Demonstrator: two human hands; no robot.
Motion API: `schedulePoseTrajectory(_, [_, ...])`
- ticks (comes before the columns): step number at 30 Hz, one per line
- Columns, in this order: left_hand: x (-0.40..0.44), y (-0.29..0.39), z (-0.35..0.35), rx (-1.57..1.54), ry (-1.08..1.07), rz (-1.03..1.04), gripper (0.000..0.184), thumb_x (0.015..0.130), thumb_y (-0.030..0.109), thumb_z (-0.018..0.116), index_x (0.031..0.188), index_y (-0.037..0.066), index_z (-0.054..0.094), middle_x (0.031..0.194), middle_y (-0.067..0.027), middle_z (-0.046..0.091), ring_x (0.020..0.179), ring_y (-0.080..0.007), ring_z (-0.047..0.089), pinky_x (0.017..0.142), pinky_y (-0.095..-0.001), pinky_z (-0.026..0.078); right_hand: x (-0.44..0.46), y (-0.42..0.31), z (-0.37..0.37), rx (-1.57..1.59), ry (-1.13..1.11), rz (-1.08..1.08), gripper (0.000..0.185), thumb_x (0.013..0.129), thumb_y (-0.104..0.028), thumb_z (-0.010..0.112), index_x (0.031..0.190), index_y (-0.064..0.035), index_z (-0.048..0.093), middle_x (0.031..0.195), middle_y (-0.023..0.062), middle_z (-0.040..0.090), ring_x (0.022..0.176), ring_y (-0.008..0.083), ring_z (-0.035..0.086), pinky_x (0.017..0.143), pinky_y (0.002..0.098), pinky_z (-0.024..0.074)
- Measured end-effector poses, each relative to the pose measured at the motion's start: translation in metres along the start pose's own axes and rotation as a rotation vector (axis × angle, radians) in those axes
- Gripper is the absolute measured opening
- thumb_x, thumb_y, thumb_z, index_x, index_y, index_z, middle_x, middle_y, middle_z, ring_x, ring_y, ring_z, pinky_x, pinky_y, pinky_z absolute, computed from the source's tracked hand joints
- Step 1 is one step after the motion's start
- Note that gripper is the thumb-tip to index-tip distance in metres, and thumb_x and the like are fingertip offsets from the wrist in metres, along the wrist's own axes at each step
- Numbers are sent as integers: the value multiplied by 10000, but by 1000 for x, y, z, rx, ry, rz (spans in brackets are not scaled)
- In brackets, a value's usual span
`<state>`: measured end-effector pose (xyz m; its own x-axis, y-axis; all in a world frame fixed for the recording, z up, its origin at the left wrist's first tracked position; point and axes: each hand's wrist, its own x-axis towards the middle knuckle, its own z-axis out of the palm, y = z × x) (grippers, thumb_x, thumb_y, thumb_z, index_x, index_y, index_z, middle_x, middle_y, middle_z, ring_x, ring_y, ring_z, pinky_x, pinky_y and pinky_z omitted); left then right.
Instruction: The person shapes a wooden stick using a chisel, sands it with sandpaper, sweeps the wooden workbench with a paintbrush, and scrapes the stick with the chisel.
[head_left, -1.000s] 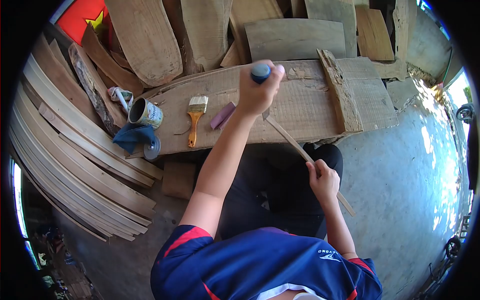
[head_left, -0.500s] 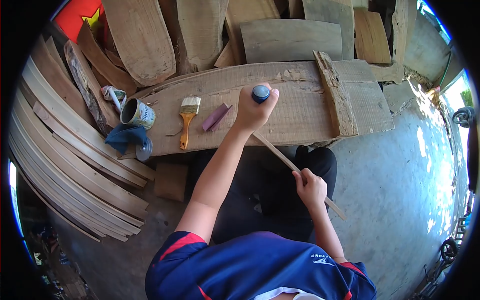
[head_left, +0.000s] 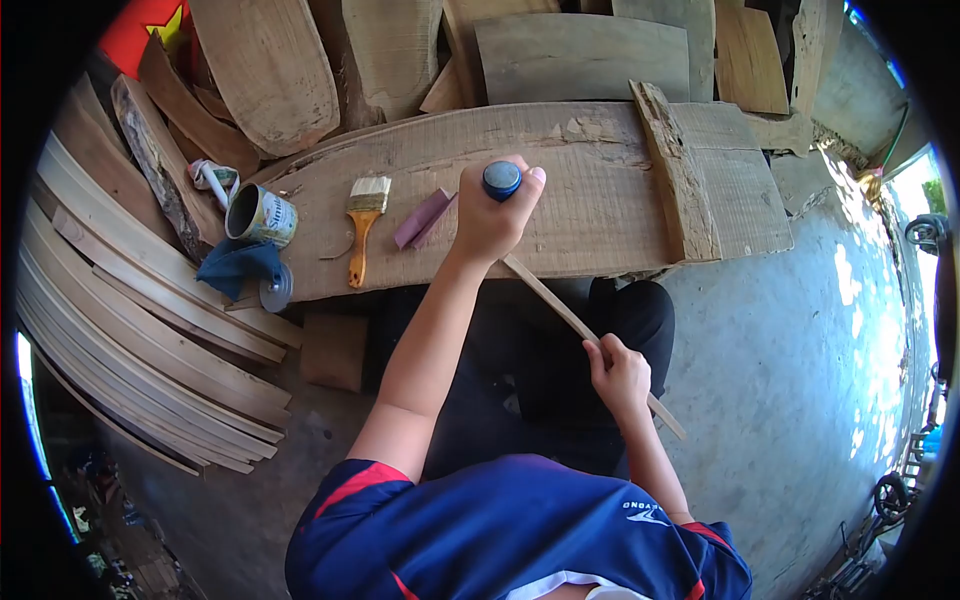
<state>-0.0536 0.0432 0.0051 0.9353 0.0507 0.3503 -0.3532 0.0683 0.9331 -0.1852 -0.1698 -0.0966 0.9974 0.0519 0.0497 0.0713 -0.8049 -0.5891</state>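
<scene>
My left hand is closed round the upright blue handle of a tool above the wooden board; the tool's lower part is hidden beneath the fist. A thin wooden strip slants from under that fist toward my lap. Near its lower end, my right hand grips the strip. Left of my left hand, a folded purple sheet lies on the board, and beside it rests a paintbrush with pale bristles and an orange handle.
A tin can, blue cloth and round metal lid are at the board's left end. A rough wooden piece crosses its right part. Long curved strips are stacked at left; planks lean behind.
My left hand, with the blue handle, has moved slightly left and down from its position a second ago. The camera view has also shifted a little. Both hands keep their grip.
</scene>
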Motion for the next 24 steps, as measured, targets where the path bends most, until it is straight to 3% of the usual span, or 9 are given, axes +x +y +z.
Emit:
schedulePoseTrajectory(5, [5, 9, 1, 16, -23, 22, 300, 834, 110, 579, 562, 52, 466, 491, 64, 399, 475, -25, 355, 437, -231, 272, 3, -11, -13, -63, 57, -25, 369, 845, -347, 601, 631, -71, 484, 495, 112, 516, 476, 318, 554, 437, 397, 415])
schedulePoseTrajectory(10, [-8, 85, 3, -162, 21, 251, 303, 831, 105, 589, 556, 63, 470, 491, 59, 424, 463, -11, 379, 426, -207, 274, 7, -27, -45, -3, 130, -54, 346, 842, -327, 612, 640, -73, 492, 504, 106, 520, 473, 308, 551, 427, 377, 406])
schedulePoseTrajectory(12, [1, 40, 7, 18, 71, 246, 300, 831, 110, 590, 558, 63, 473, 491, 51, 434, 461, -23, 384, 428, -217, 282, 12, -22, -37, -59, 80, -34, 352, 848, -332, 600, 640, -70, 489, 517, 120, 528, 495, 322, 561, 438, 396, 412])
schedulePoseTrajectory(13, [6, -8, 7, 83, 70, 114, 304, 833, 110, 589, 557, 62, 469, 493, 47, 439, 466, -29, 389, 433, -225, 289, 13, -13, -25, -34, 27, -11, 357, 849, -336, 596, 638, -69, 489, 518, 124, 529, 503, 327, 563, 445, 403, 415])
schedulePoseTrajectory(16, [12, -1, -2, -166, 116, -55, 309, 827, 122, 599, 552, 71, 466, 492, 44, 445, 429, -33, 399, 400, -222, 299, 10, 5, -3, -13, -1, -32, 366, 851, -342, 590, 635, -64, 492, 512, 127, 528, 514, 337, 565, 460, 415, 425])
schedulePoseTrajectory(19, [13, 1, -5, -197, 88, -45, 306, 829, 134, 603, 556, 75, 479, 493, 43, 455, 414, -36, 403, 386, -221, 301, 15, -7, -13, -37, 37, -24, 367, 851, -346, 591, 634, -66, 495, 506, 122, 525, 506, 332, 563, 459, 408, 426])
schedulePoseTrajectory(21, [15, 10, -1, -92, 62, 24, 283, 831, 91, 583, 586, 81, 442, 475, 41, 381, 378, -38, 343, 353, -213, 257, 16, -15, -18, -39, 56, -37, 365, 848, -346, 595, 633, -68, 496, 505, 118, 525, 500, 326, 561, 455, 403, 423])
schedulePoseTrajectory(24, [15, 48, -1, -23, 60, 233, 316, 845, 150, 603, 559, 70, 496, 480, 41, 457, 425, -31, 411, 398, -213, 307, 19, -26, -36, -18, 124, -65, 354, 842, -341, 607, 637, -72, 501, 505, 106, 526, 486, 308, 558, 443, 389, 416])
